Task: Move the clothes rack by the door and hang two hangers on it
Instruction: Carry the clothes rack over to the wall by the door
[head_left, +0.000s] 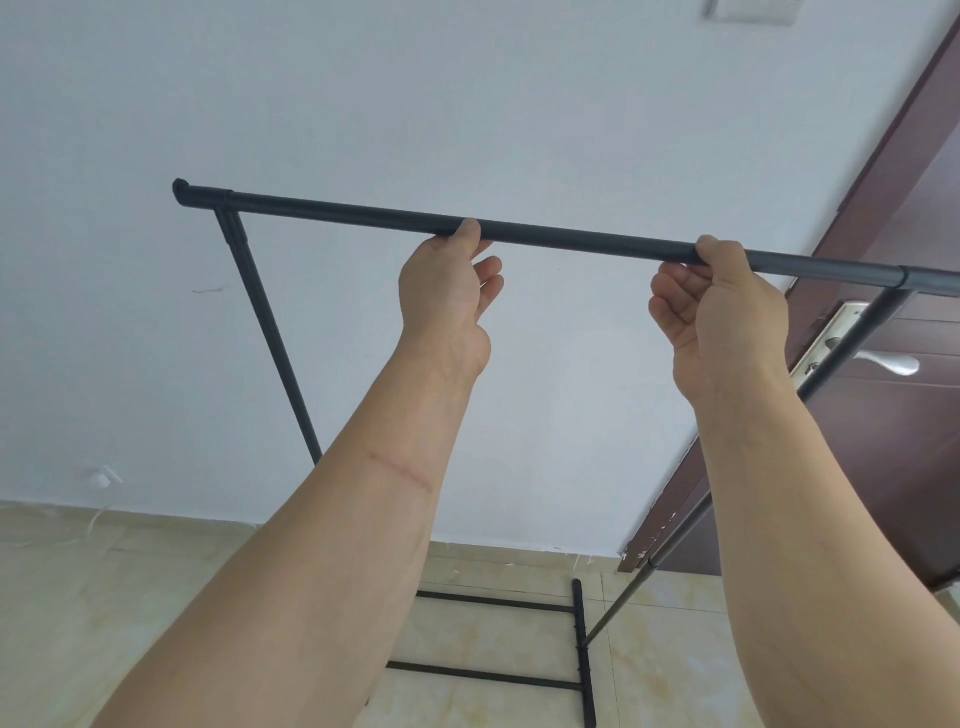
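A black metal clothes rack (571, 236) stands in front of a white wall, its top bar running across the middle of the view. My left hand (447, 291) grips the top bar near its middle from below, thumb over the bar. My right hand (722, 306) grips the same bar further right, close to the right corner joint. The rack's left upright (270, 338) and right upright (841, 364) slope down to black base bars (498, 605) on the floor. No hangers are in view.
A dark brown door (893, 441) with a silver lever handle (883, 362) stands at the right, just behind the rack's right upright. The floor (104, 597) is beige tile. A small white fitting (101, 478) sits low on the wall at left.
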